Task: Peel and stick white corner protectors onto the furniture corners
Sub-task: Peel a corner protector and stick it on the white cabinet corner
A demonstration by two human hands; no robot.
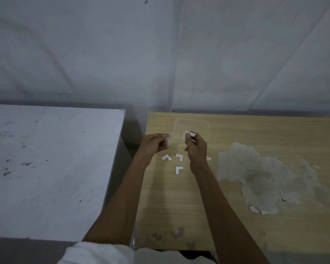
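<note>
Over the wooden table [255, 134] my right hand [196, 147] pinches a white corner protector [188, 134] between thumb and fingers. My left hand [154, 145] is a short way to its left, fingers curled, pinching a small pale scrap [167, 138] that is too blurred to identify. Three white L-shaped corner protectors lie on the wood below the hands: one [166, 157] at the left, one [179, 157] in the middle, one [178, 170] nearer me. Another small white piece [208, 158] peeks out beside my right wrist.
A clear plastic container [198, 124] sits on the wooden table just behind my hands. The table's veneer is peeled in a large grey patch [259, 174] at the right. A white table [51, 159] stands to the left across a narrow gap. Grey walls close the back.
</note>
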